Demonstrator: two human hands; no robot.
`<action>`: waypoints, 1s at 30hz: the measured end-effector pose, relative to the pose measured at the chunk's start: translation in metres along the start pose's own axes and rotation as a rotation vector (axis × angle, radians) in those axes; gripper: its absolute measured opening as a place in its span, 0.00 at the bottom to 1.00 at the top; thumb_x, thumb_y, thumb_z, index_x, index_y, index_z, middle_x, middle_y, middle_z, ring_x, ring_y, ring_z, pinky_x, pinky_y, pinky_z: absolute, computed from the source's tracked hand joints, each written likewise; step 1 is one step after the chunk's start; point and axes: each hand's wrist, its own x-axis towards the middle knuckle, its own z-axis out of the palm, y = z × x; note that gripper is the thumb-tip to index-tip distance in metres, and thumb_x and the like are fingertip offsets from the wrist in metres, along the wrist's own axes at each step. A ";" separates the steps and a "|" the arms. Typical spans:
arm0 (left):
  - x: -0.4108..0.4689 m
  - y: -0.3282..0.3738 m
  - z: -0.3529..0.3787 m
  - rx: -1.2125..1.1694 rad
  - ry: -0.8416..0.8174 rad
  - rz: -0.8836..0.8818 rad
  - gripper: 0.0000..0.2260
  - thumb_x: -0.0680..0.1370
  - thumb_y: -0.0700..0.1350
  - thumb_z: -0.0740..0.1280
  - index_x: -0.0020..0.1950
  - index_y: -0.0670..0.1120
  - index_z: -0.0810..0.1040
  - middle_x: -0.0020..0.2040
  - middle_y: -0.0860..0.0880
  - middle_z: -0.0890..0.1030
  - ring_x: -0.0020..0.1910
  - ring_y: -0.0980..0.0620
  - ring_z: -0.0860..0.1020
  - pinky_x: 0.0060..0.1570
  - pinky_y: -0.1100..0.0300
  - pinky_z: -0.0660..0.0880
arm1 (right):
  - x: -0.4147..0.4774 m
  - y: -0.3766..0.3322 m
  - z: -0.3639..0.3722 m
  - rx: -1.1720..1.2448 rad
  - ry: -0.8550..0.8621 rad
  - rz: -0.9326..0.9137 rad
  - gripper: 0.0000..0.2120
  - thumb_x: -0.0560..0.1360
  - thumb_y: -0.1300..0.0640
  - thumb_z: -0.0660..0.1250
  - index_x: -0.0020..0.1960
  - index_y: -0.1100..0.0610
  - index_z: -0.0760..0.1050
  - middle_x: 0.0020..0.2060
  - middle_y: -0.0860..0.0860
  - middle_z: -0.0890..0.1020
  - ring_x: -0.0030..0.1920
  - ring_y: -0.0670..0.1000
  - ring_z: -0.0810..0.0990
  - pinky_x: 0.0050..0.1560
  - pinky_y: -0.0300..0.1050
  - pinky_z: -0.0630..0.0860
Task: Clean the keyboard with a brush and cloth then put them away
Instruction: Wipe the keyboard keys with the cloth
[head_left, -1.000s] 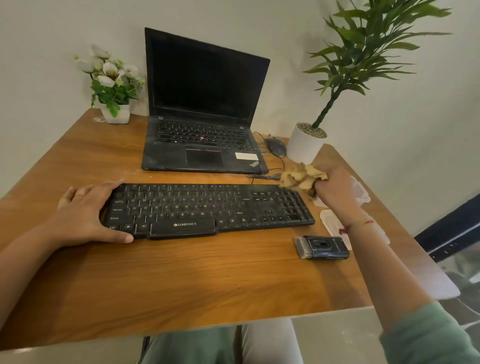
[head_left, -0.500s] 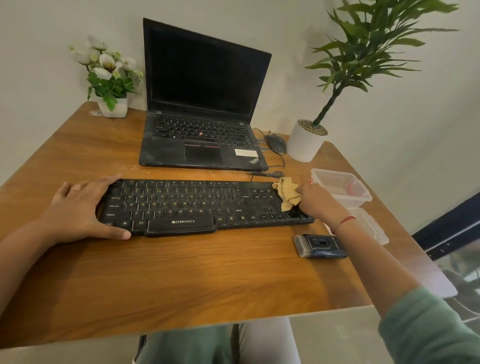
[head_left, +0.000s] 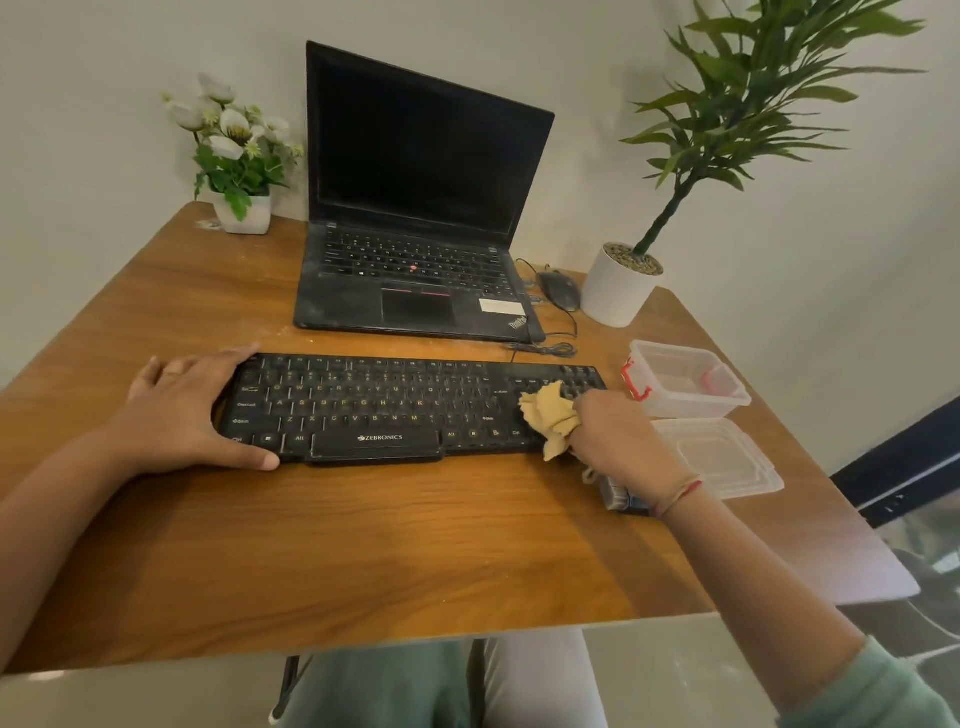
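Head view: right hand (head_left: 618, 447) bunches tan cloth (head_left: 550, 415) in curled fingers, cloth down on right part of keyboard (head_left: 389, 405), near the arrow and number keys. Left hand (head_left: 182, 410) braces the left end, fingers close together and fairly flat, thumb spread along front edge. Keyboard lies across mid table (head_left: 363, 545), in front of laptop (head_left: 415, 291). Brush (head_left: 618, 493) mostly hidden under right wrist, just off keyboard's front right corner. Open container (head_left: 685, 384) and lid (head_left: 727, 457) to the right. Step looks like the cloth wipe. Do it well: hold left end firm so board can't slide, wipe row by row toward one end, light pressure so keycaps don't snag cloth, don't knock brush.
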 end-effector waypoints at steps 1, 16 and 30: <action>0.000 0.000 -0.001 -0.002 -0.007 -0.001 0.65 0.43 0.83 0.58 0.76 0.57 0.50 0.74 0.49 0.61 0.73 0.46 0.56 0.72 0.46 0.41 | -0.005 -0.012 0.001 -0.011 0.012 -0.037 0.07 0.76 0.61 0.59 0.39 0.57 0.67 0.35 0.49 0.71 0.40 0.51 0.73 0.37 0.42 0.68; -0.002 0.002 -0.002 0.016 -0.023 0.011 0.63 0.46 0.81 0.59 0.76 0.56 0.48 0.75 0.49 0.59 0.73 0.46 0.56 0.72 0.46 0.42 | -0.015 -0.134 -0.002 0.892 -0.138 -0.476 0.10 0.78 0.65 0.60 0.47 0.62 0.80 0.43 0.55 0.82 0.42 0.47 0.77 0.43 0.40 0.75; -0.004 0.004 -0.003 0.007 -0.041 0.000 0.63 0.45 0.82 0.59 0.76 0.58 0.47 0.76 0.50 0.58 0.74 0.47 0.54 0.72 0.47 0.39 | 0.017 0.003 0.009 -0.028 0.105 0.159 0.04 0.77 0.60 0.59 0.46 0.58 0.72 0.44 0.55 0.80 0.41 0.53 0.75 0.40 0.44 0.72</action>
